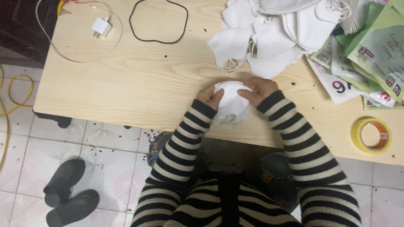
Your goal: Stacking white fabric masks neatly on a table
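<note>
White fabric fills the middle of my view: a mask (230,101) sits at the near edge of the counter (139,84), pinched from both sides. My left hand (209,96) grips its left edge, fingers curled over the cloth, and my right hand (260,89) clasps the right edge the same way, so the mask bulges up between them like a small dome. Its ear loops hang loose off the counter edge just below. Holding it from two sides, I judge, keeps the cup shape steady.

Just above my hands, in the upper middle and right of the frame, lies a heap of masks (277,33), white, overlapping, loops tangled. To the right of that, packets (374,46) are fanned out in a stack: flat, rectangular, mostly pale green with some white, bearing small printed patches in red and dark tones. At the lower right sits a tape roll (371,135), yellow, lying flat.

Upper left holds a white charger (101,27) with its thin cable looped round it, and beside it a black loop (159,21) of cord. Below the counter, lower left, dark slippers (69,193) rest on the tiled floor (109,147).
</note>
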